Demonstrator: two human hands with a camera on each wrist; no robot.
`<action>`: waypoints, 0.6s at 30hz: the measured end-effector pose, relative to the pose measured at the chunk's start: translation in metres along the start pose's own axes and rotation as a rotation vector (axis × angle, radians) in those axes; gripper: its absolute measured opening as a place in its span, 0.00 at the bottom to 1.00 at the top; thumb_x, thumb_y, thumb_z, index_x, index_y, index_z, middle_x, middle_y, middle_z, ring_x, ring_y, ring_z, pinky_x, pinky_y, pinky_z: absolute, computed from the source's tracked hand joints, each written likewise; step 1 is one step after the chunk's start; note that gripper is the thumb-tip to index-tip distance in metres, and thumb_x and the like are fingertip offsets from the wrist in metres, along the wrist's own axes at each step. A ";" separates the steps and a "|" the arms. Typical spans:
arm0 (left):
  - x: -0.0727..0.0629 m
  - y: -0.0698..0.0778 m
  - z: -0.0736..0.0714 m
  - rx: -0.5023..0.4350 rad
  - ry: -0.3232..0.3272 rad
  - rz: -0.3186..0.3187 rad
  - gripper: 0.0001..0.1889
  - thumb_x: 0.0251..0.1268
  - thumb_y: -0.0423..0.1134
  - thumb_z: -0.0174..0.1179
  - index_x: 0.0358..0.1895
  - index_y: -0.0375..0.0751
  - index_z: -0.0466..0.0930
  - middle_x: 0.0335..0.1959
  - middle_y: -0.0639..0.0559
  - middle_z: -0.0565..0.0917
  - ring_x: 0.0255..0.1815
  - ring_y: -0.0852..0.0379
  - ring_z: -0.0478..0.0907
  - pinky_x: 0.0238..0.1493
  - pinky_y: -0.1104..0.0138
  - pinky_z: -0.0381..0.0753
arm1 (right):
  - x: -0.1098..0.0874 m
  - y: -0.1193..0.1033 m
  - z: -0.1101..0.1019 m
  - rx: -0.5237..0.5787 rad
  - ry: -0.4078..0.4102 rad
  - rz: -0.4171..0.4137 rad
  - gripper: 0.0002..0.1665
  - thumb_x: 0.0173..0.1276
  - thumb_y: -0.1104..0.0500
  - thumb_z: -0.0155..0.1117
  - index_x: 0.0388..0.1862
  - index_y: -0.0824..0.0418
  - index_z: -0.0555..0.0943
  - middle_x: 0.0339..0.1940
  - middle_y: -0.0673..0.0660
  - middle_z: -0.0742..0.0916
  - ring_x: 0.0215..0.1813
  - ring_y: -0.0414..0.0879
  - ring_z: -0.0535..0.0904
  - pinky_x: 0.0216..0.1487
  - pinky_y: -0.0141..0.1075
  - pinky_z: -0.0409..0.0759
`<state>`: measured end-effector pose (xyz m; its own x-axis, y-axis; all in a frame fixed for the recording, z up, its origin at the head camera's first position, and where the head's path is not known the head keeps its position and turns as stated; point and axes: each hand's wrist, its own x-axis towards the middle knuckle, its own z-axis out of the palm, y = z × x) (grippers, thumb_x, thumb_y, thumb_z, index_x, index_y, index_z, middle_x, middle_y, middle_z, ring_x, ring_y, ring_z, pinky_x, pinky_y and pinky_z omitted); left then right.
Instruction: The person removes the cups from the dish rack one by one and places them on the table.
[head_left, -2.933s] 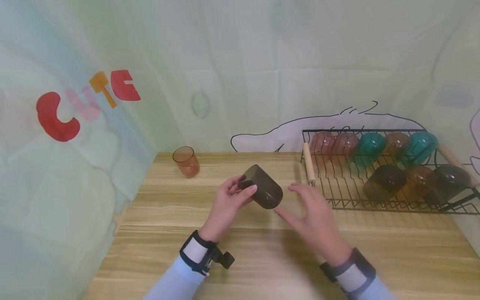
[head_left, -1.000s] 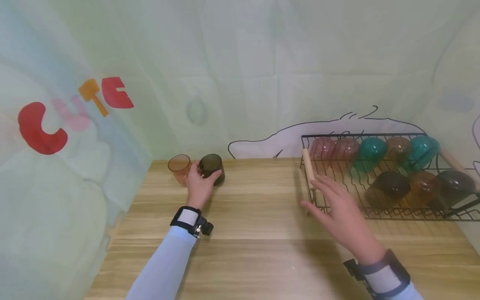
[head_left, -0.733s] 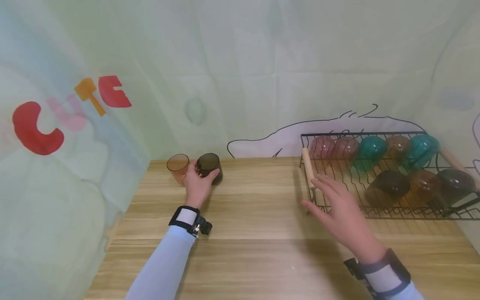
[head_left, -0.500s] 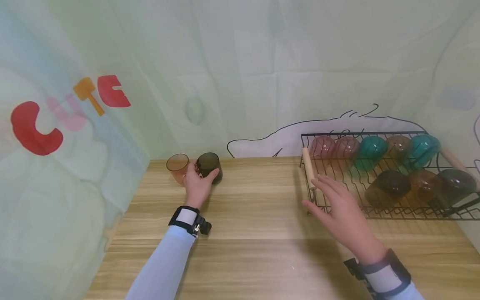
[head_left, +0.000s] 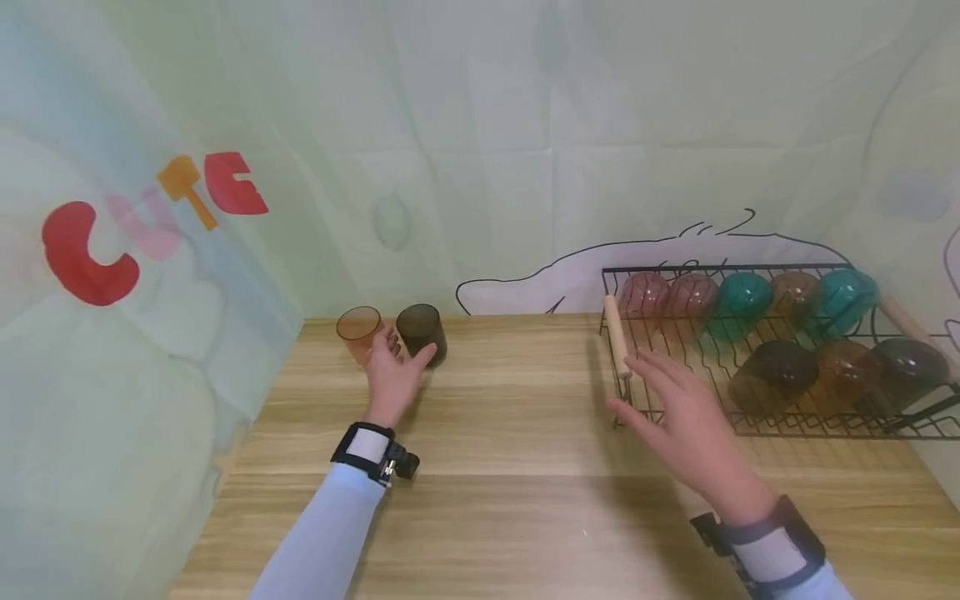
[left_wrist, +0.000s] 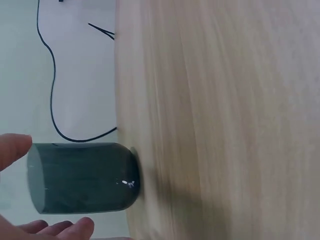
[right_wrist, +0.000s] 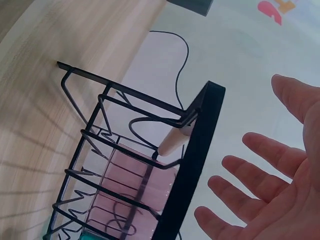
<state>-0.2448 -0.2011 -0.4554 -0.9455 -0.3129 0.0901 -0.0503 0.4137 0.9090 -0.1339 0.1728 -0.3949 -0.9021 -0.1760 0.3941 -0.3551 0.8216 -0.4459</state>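
A dark grey cup [head_left: 422, 333] stands upright at the back left of the table, beside an orange cup [head_left: 358, 329]. Around the near side of the dark cup, my left hand [head_left: 393, 375] has its thumb and fingers spread. The left wrist view shows the cup [left_wrist: 87, 177] on the wood, with gaps between it and the fingers; the thumb tip is close to the rim. My right hand [head_left: 690, 425] hovers with straight, spread fingers by the left end of the wire rack [head_left: 617, 337], and the right wrist view shows nothing in its palm.
Several upturned cups sit in the rack: pink [head_left: 647, 293], teal [head_left: 744, 298], brown and dark grey [head_left: 783, 371]. A wooden handle [right_wrist: 175, 140] marks the rack's end. A printed curtain [head_left: 510, 167] hangs behind the table.
The dark cup went from the middle of the table, held in the left hand, to beside the orange cup. The left fingers have since loosened from it. The right hand moved right to the rack.
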 end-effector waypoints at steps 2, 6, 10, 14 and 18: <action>-0.007 0.003 -0.005 -0.007 -0.007 0.013 0.44 0.54 0.51 0.67 0.69 0.37 0.54 0.68 0.38 0.62 0.69 0.44 0.62 0.69 0.55 0.64 | 0.000 -0.003 -0.002 -0.004 -0.003 -0.001 0.37 0.59 0.36 0.62 0.62 0.55 0.73 0.68 0.61 0.71 0.68 0.60 0.65 0.65 0.60 0.64; -0.024 0.010 -0.011 -0.002 -0.017 0.053 0.44 0.54 0.52 0.66 0.69 0.37 0.54 0.68 0.38 0.63 0.69 0.45 0.62 0.68 0.54 0.65 | 0.000 -0.003 -0.007 -0.012 -0.001 -0.007 0.38 0.59 0.35 0.62 0.62 0.55 0.73 0.68 0.61 0.71 0.68 0.61 0.65 0.65 0.61 0.64; -0.042 0.020 -0.014 0.036 -0.017 0.114 0.44 0.53 0.53 0.66 0.69 0.38 0.56 0.68 0.39 0.65 0.69 0.46 0.63 0.67 0.55 0.67 | 0.001 -0.001 -0.014 -0.022 -0.001 -0.015 0.39 0.58 0.33 0.60 0.62 0.54 0.73 0.69 0.61 0.71 0.68 0.61 0.66 0.65 0.60 0.64; -0.060 0.031 -0.015 0.111 -0.032 0.178 0.43 0.53 0.54 0.66 0.69 0.41 0.57 0.70 0.41 0.64 0.71 0.47 0.61 0.68 0.53 0.65 | 0.001 0.001 -0.024 -0.048 0.004 -0.024 0.37 0.59 0.35 0.61 0.61 0.57 0.74 0.67 0.62 0.72 0.68 0.61 0.66 0.64 0.61 0.64; -0.077 0.039 -0.015 0.197 -0.075 0.235 0.43 0.54 0.57 0.64 0.71 0.46 0.56 0.72 0.44 0.60 0.73 0.47 0.56 0.70 0.51 0.60 | 0.002 0.005 -0.038 -0.069 0.012 -0.015 0.36 0.61 0.36 0.60 0.62 0.55 0.74 0.68 0.62 0.72 0.69 0.61 0.64 0.65 0.62 0.62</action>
<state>-0.1689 -0.1737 -0.4205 -0.9595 -0.1282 0.2509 0.1175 0.6274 0.7698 -0.1282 0.1974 -0.3662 -0.8935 -0.1823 0.4104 -0.3504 0.8546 -0.3832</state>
